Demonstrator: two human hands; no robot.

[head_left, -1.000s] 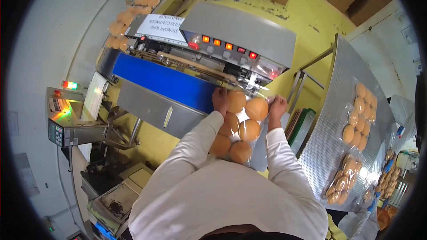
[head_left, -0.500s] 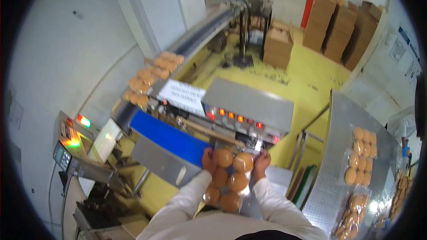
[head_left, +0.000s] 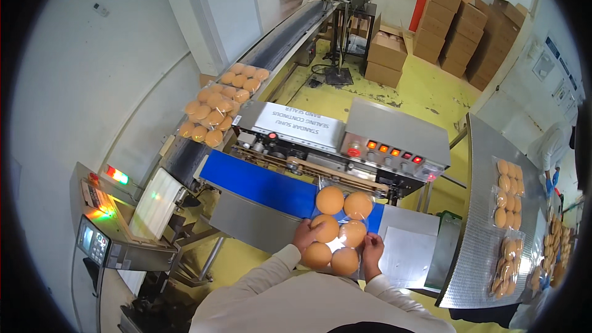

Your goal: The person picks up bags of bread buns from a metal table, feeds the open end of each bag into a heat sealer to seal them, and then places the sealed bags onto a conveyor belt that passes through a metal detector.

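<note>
A clear plastic bag of round brown buns lies across the blue belt of a band sealer, its far end against the sealing rail. My left hand grips the bag's left side, with its fingertips on a bun. On the other side, my right hand is closed in a pinch at the bag's right edge. The buns sit in two rows inside the bag. Orange-lit switches and a red button show on the sealer's front panel.
Bagged buns crowd the dark conveyor at the left. More bags lie on a metal table at the right, where a person in white stands. A control screen is at the left. Cardboard boxes are stacked at the back.
The bag now reaches farther, up to the sealing rail. My left hand has come back along its side; my right hand has shifted to its near right edge. The view has shifted too.
</note>
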